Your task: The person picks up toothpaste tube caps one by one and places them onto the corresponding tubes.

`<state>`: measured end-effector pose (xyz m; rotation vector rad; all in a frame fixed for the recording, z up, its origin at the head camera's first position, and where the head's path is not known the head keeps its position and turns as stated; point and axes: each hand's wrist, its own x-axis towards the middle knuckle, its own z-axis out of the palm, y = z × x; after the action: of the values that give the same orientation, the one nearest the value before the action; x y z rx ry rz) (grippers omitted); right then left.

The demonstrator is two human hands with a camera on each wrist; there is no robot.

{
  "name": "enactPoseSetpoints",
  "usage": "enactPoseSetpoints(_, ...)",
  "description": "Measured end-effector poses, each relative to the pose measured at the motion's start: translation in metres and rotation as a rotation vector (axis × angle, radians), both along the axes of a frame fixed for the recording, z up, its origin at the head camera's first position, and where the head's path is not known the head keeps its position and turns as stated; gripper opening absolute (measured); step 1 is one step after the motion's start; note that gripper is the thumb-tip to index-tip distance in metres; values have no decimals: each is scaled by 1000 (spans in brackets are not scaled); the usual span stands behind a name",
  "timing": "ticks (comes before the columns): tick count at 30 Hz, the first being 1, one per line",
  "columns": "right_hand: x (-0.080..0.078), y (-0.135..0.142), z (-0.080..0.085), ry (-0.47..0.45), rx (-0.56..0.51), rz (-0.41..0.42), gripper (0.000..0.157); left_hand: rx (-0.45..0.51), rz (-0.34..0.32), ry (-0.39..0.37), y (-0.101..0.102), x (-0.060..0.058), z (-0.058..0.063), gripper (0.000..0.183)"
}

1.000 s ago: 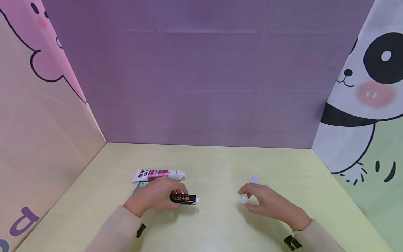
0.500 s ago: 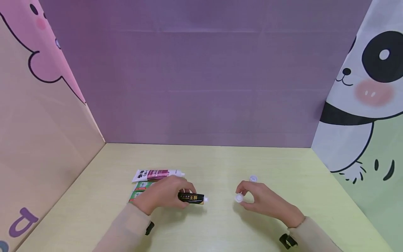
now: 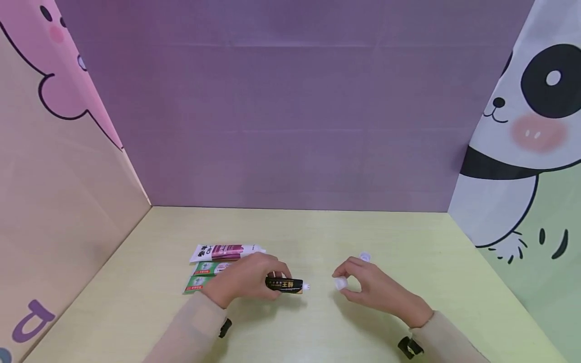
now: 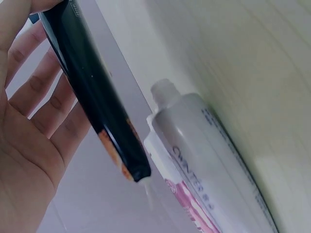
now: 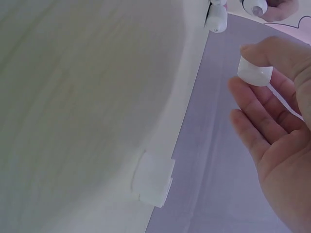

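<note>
My left hand (image 3: 254,276) pinches a black toothpaste tube (image 3: 287,285) between thumb and fingers. The tube lies level above the table, its uncapped white nozzle pointing right; its tail is hidden in the hand. In the left wrist view the dark tube (image 4: 92,92) shows its orange-edged end and the pale nozzle. My right hand (image 3: 374,288) pinches a small white cap (image 3: 341,283) between thumb and forefinger, a short gap to the right of the nozzle. The right wrist view shows this cap (image 5: 255,74) at the thumb tip, other fingers loosely bent.
A white and pink toothpaste tube (image 3: 227,252) lies at the left, with two green tubes (image 3: 199,284) in front of it, partly covered by the left hand. Another white cap (image 3: 365,257) stands behind the right hand. Fabric walls enclose the pale table (image 3: 313,232).
My left hand has carried the black tube to the right, uncovering more of the green tubes. My right hand has moved slightly left with its cap, which has tilted, narrowing the gap.
</note>
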<state>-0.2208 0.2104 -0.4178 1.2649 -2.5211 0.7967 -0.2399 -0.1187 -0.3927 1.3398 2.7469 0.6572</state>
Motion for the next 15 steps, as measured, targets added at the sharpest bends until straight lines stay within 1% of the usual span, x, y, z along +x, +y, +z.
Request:
enactPoseSetpoints(7,1,-4,0,-52,-3,-3,32,-4,-9,-18,11,0,3,27)
enactPoseSetpoints(15,3,-10,4,-78,-9,8,34,-3,-36,-16,22,-2,3,27)
